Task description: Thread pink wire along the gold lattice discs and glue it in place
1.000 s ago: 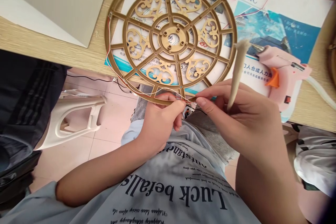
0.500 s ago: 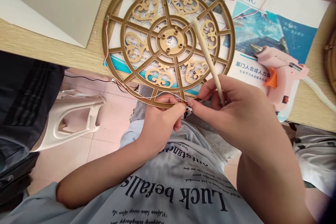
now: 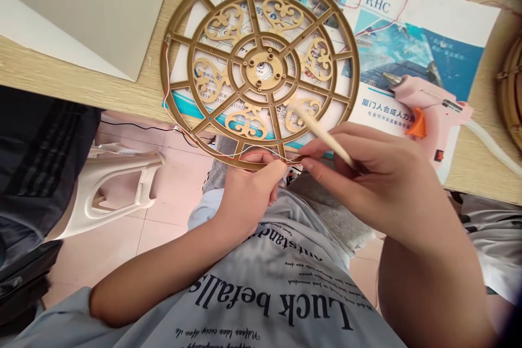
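A round gold openwork frame point(image 3: 210, 118) with spokes and scroll ornaments overhangs the table's near edge. My left hand point(image 3: 255, 185) pinches its near rim, thumb on top, by a thin red and white wire point(image 3: 166, 73) that runs along the left and near rim. My right hand point(image 3: 367, 168) is closed around a pale, slim stick point(image 3: 326, 136), whose far end slants over the frame's lower right part. Its thumb and forefinger tips come together at the rim, right of my left thumb, close to the wire. Whether they pinch the wire too, I cannot tell.
On the right, a pink hot glue gun point(image 3: 432, 106) lies on a printed sheet point(image 3: 468, 27). Beyond it is part of another round frame point(image 3: 511, 92). A grey-white panel point(image 3: 89, 0) covers the table's left. Below stands a white plastic stool point(image 3: 118, 185).
My right hand has moved slightly right, away from my left hand. The stick's far end has swung down and toward me. My left hand keeps its hold on the rim.
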`<state>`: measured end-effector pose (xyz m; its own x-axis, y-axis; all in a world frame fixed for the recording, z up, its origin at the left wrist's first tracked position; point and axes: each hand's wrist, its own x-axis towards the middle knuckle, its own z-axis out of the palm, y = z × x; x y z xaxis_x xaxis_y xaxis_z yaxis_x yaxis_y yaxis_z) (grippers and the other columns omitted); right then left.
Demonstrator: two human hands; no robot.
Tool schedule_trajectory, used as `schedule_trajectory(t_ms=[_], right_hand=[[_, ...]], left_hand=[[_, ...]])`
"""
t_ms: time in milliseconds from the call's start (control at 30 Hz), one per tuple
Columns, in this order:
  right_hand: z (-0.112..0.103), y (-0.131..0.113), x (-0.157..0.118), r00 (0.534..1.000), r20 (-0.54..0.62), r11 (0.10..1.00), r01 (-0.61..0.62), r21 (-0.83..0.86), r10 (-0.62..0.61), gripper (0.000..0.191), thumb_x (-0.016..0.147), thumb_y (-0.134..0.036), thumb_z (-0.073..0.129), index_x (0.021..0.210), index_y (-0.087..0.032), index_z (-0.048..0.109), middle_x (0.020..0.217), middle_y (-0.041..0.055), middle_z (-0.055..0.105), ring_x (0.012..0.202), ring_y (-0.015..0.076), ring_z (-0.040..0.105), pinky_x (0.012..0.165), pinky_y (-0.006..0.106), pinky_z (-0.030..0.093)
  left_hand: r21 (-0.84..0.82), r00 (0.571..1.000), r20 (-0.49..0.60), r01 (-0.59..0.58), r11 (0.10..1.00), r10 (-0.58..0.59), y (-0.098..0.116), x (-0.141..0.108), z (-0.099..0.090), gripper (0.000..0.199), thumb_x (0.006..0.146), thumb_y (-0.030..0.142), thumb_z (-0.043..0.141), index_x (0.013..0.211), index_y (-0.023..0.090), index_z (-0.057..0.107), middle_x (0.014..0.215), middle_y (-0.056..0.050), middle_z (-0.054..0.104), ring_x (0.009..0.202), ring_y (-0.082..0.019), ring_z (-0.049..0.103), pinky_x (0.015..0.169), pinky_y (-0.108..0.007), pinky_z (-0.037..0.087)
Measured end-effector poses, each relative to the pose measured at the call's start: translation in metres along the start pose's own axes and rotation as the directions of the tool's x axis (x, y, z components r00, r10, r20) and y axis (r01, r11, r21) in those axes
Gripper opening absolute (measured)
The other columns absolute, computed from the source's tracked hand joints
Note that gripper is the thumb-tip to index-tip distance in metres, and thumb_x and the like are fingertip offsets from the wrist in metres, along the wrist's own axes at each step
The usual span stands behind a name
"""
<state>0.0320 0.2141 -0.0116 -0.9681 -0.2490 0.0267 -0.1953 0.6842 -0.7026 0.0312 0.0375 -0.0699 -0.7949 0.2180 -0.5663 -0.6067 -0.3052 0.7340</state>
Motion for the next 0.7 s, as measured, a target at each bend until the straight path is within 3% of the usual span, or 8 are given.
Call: schedule_trajectory(t_ms=[167,467,700], right_hand=[[0.003,0.003,0.002,0.995,0.041,0.996,0.091,0.026,-0.092,0.014,0.096,-0.012,0.070,0.100,-0.020,0.082,0.095,0.0061,0.073,0.073,0.0153,0.065,0.061,0.030,0.048],[-0.001,-0.004,0.016,0.986,0.121,0.991,0.125,-0.056,-0.117,0.018,0.095,-0.013,0.067,0.081,-0.020,0.077,0.090,0.0057,0.072,0.068,0.0154,0.062,0.058,0.031,0.043],[-0.002,-0.003,0.020,0.979,0.162,0.988,0.135,-0.075,-0.121,0.017,0.093,-0.010,0.067,0.082,-0.019,0.077,0.085,0.0040,0.068,0.065,0.0143,0.058,0.056,0.032,0.039]], left_hand=[[0.019,1.000,0.013,-0.024,1.000,0.024,-0.001,0.000,-0.001,0.031,0.080,0.024,0.068,0.056,0.019,0.049,0.045,0.004,0.042,0.044,-0.007,0.037,0.045,-0.023,0.027],[0.039,0.998,0.043,-0.036,0.999,0.034,0.001,0.001,-0.002,0.027,0.079,0.023,0.065,0.057,0.018,0.050,0.045,0.004,0.039,0.044,-0.007,0.037,0.045,-0.023,0.027],[0.000,0.999,0.033,-0.020,1.000,0.020,0.002,0.001,-0.001,0.022,0.076,0.021,0.066,0.059,0.019,0.052,0.046,0.005,0.041,0.043,-0.007,0.036,0.044,-0.023,0.027]])
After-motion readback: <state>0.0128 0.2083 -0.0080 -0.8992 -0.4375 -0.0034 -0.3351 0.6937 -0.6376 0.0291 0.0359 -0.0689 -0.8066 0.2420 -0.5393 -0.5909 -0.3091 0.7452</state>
